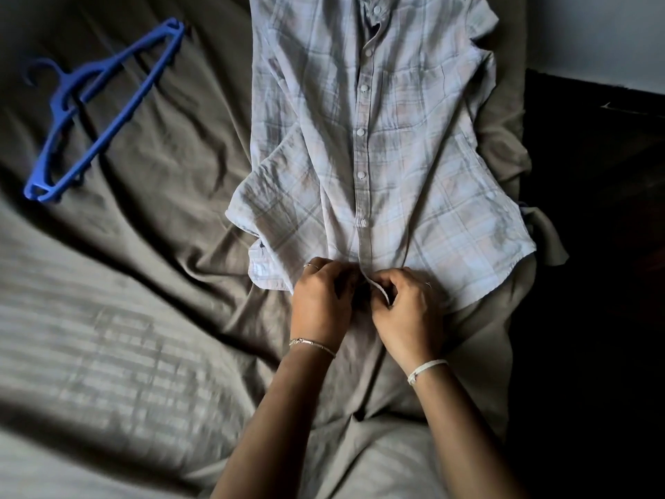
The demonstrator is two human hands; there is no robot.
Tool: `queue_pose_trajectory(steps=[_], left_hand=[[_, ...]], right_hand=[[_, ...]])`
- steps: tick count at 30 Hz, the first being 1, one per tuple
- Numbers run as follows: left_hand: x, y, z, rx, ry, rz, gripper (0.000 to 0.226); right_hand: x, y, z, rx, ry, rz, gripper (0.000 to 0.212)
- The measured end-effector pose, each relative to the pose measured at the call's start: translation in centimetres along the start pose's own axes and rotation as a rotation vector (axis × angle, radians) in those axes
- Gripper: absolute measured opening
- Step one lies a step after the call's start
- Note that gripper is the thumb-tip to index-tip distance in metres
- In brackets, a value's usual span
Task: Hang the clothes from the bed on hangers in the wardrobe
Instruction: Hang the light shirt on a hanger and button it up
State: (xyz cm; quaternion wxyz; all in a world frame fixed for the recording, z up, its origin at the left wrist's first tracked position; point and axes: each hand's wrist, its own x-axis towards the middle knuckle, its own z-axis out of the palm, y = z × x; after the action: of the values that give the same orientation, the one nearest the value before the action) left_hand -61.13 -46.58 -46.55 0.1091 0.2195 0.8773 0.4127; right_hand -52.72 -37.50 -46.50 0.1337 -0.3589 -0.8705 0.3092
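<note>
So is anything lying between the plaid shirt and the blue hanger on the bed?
Nothing visible does. The blue hanger lies apart from the plaid shirt, with only bare rumpled bedsheet between them. Both hands, left and right, are already on the shirt's bottom hem at the button placket.

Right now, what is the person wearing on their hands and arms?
Both forearms are bare, with no sleeves or gloves. The left hand has a thin ring on a finger and a slim silver-toned bracelet at the wrist. The right hand also shows a thin ring, with a white cord band around its wrist.
</note>
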Motion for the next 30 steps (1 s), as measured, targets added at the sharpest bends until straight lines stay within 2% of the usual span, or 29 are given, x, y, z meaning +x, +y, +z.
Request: queue_pose_trajectory(steps=[5, 12, 15, 19, 21, 24, 30], left_hand=[[0.8, -0.8, 0.4, 0.086, -0.078, -0.039, 0.017], [0.9, 0.1, -0.5, -0.022, -0.168, -0.109, 0.015], [1.0, 0.1, -0.5, -0.213, -0.235, -0.250, 0.005], [1.1, -0.4, -0.5, -0.630, -0.342, -0.426, 0.007], [1.3, -0.5, -0.7, -0.757, -0.380, -0.482, 0.010], [1.5, -0.8, -0.9, -0.854, -0.425, -0.525, 0.012], [1.6, -1.0, -1.2, -0.894, -0.477, -0.533, 0.011]], right_hand=[[0.1, 0.3, 0.8, 0.053, -0.016, 0.007, 0.003], [-0.9, 0.3, 1.6, 0.132, 0.068, 0.005, 0.008], [-1.0, 0.6, 1.9, 0.224, 0.050, 0.071, 0.015], [-0.6, 0.8, 1.9, 0.586, -0.037, 0.314, 0.008], [-0.6, 0.6, 1.6, 0.764, -0.067, 0.388, 0.020], [-0.6, 0.2, 1.0, 0.888, -0.043, 0.409, 0.023], [-1.0, 0.3, 1.2, 0.883, -0.039, 0.389, 0.027]])
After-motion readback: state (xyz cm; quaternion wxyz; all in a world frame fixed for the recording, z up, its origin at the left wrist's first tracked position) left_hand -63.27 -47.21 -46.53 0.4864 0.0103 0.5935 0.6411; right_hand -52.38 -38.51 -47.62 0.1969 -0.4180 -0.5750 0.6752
